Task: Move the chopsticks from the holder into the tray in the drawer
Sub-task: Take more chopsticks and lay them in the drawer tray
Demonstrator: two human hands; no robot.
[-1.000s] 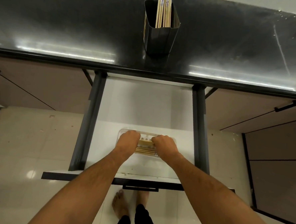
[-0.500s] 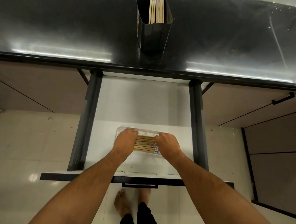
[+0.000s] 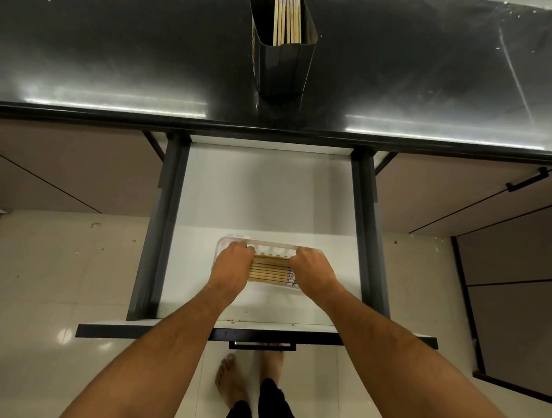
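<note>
A black holder (image 3: 280, 70) stands on the dark counter with several wooden chopsticks (image 3: 288, 15) upright in it. Below, the white drawer (image 3: 262, 192) is pulled out. A clear plastic tray (image 3: 272, 243) lies near its front, and several chopsticks (image 3: 269, 271) lie side by side across it. My left hand (image 3: 232, 267) covers their left ends and my right hand (image 3: 314, 271) covers their right ends. Both hands have fingers curled down over the sticks, reaching the tray's far rim. The fingertips are hidden.
The glossy black counter (image 3: 117, 37) runs across the top. Dark drawer rails (image 3: 160, 227) flank the drawer, with its front handle (image 3: 261, 345) near me. Brown cabinet doors sit on either side, one with a black handle (image 3: 526, 183). My bare feet (image 3: 235, 377) stand on the pale tiled floor.
My hands have drawn apart along the chopsticks, so more of the row shows between them. The sticks now lie spread flat in the tray.
</note>
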